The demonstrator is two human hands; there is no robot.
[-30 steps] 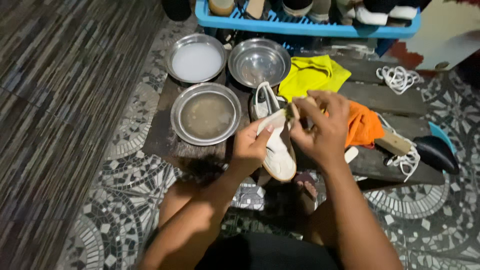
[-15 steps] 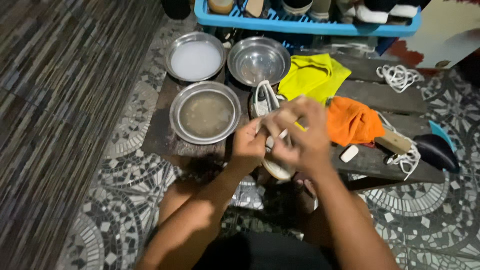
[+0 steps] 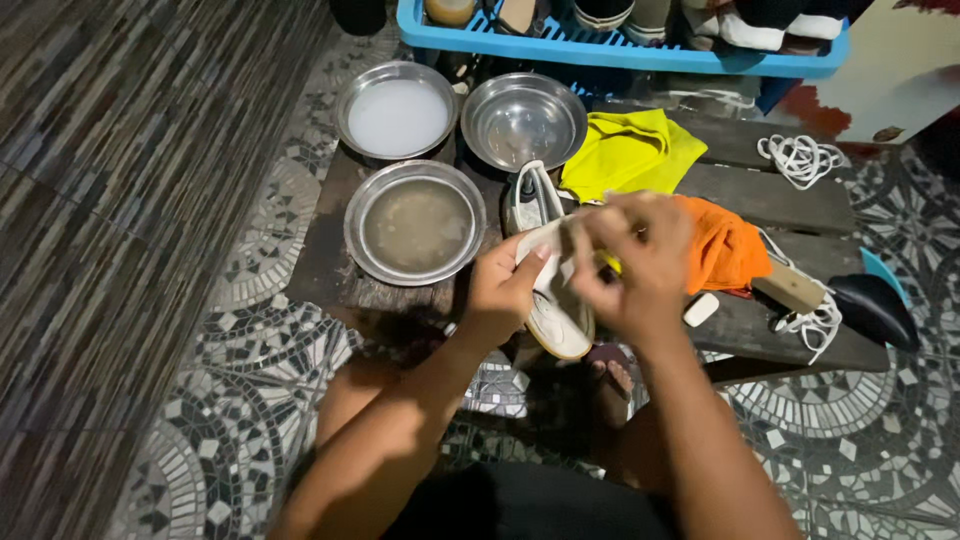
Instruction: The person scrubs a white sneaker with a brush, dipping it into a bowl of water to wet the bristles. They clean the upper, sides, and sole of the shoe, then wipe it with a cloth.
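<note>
Just above my knees, at the near edge of the low dark wooden bench [image 3: 400, 290], I hold a white shoe [image 3: 556, 318] between both hands. My left hand [image 3: 500, 290] is closed around its left side, thumb pressed on the upper near the top. My right hand [image 3: 635, 265] is blurred; its fingers are curled against the shoe's upper end, but I cannot tell whether they grip the shoe itself or something small pressed to it. The shoe's long axis runs from its far end between my hands down toward me, tilting a little right, with the rounded end hanging past the bench edge nearest my lap. Both hands touch it; the left has the fuller hold, the right covers the far end and hides it.

Just beyond the right hand lies an orange cloth [image 3: 728, 250], and beside it a small white block [image 3: 700, 310] and a wooden-handled brush [image 3: 792, 287], partly hidden by tangled white laces [image 3: 815, 325]. A second white shoe [image 3: 530, 200] stands just behind the one I hold. To the left sits a metal bowl of murky water [image 3: 415, 222]. Farther back are a bowl of milky water [image 3: 397, 110], an empty metal bowl [image 3: 523, 120], a yellow cloth [image 3: 628, 150] and more white laces [image 3: 800, 158]. Farthest, a blue rack [image 3: 620, 50] is cut off by the frame, its contents hard to make out.
</note>
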